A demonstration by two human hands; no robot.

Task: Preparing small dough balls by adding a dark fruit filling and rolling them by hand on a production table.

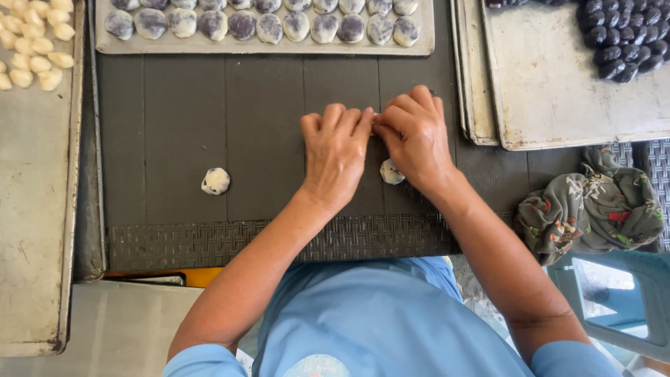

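Beyond my fingers stretches a dark slatted tabletop (pixel 209 119) with a woven edge nearer me. Daylight falls evenly. Right of my fingers, lower down, stands a teal plastic stool (pixel 621 300).

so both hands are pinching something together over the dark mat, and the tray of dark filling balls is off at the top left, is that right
Not quite. The tray holding the dark filling balls sits at the top right, as the head view shows; the top-left tray holds pale dough pieces. The rest holds: the left hand and right hand meet fingertip to fingertip over the dark mat.
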